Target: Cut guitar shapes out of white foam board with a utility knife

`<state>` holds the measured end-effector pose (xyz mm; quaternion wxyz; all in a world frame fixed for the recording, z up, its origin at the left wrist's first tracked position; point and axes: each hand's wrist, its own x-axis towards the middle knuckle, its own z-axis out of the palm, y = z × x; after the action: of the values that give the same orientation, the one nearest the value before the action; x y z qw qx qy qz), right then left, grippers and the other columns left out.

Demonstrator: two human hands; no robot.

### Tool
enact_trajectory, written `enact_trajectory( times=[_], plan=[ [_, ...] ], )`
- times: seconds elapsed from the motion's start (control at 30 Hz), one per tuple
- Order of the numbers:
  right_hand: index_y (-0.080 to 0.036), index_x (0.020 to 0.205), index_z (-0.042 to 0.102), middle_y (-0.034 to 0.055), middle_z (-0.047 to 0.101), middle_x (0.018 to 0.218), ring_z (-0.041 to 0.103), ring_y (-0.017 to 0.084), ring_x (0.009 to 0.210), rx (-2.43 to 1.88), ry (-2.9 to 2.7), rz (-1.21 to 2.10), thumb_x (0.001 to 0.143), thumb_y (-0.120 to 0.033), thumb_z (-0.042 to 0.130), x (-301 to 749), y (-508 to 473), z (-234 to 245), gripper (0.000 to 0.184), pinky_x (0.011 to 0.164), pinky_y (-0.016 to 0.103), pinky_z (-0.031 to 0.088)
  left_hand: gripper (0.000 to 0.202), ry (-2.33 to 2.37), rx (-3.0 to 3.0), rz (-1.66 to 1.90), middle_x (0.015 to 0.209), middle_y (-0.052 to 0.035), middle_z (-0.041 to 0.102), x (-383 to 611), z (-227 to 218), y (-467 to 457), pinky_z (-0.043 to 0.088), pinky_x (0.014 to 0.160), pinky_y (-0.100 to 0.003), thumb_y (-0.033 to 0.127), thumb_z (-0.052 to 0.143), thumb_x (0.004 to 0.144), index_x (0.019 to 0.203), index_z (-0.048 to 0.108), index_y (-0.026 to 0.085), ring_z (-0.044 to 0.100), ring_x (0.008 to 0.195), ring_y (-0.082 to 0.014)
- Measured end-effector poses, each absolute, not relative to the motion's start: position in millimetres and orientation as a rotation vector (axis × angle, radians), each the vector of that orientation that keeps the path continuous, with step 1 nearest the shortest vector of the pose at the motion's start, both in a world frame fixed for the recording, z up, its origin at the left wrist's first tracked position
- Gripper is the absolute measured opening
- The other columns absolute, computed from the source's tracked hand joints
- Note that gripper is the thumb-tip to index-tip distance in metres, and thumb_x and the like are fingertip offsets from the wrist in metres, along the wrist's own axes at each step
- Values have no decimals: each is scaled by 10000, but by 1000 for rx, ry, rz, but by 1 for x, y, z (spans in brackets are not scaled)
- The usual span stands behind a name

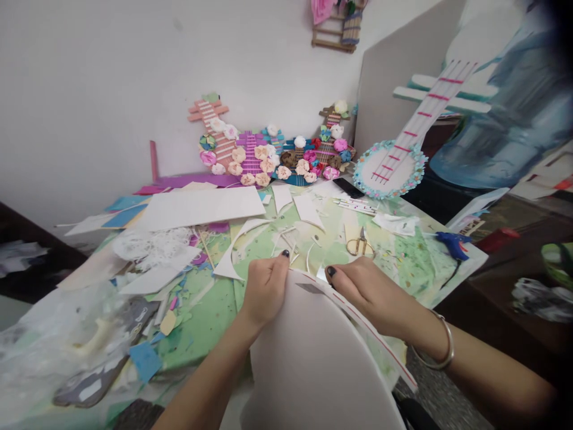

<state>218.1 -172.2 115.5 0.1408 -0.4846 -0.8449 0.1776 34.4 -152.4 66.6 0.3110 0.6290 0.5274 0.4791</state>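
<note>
A large white foam board [313,358] stands upright in front of me, its cut edge curving down to the right. My left hand [267,286] is closed on its top left edge, thumb up. A narrow strip [373,331] with a red line along it splays away from the board's right side. Beside that strip, my right hand [360,292] is closed, thumb on top. From its side a flat grey blade [310,288] with a slanted tip lies across the board, like that of a craft knife; the handle is hidden in the fingers.
Gold-handled scissors [360,243], white offcuts [242,245] and a white sheet [201,206] lie on the green-covered table [192,334]. A blue glue gun [453,245] sits at the right edge. Decorated cardboard instruments [255,155] lean at the back, and a larger white one [394,167] at right.
</note>
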Motion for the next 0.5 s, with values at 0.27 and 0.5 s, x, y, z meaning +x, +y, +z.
enact_trajectory(
  times=[0.27, 0.5],
  plan=[
    [-164, 579, 324, -33, 344, 502, 290, 65, 475, -1357, -2427, 475, 922, -260, 279, 217, -172, 115, 359, 542, 272, 190, 418, 1512, 1705, 1201, 445, 37, 221, 38, 71, -151, 176, 480, -276, 351, 322, 844, 473, 211, 195, 269, 443, -82],
    [-164, 582, 338, -32, 342, 499, 274, 68, 471, -1326, -2438, 453, 920, -266, 284, 212, -175, 123, 357, 544, 277, 183, 444, 1531, 1779, 1168, 426, 34, 248, 40, 76, -153, 169, 468, -273, 354, 322, 845, 442, 239, 190, 271, 431, -82]
  ],
)
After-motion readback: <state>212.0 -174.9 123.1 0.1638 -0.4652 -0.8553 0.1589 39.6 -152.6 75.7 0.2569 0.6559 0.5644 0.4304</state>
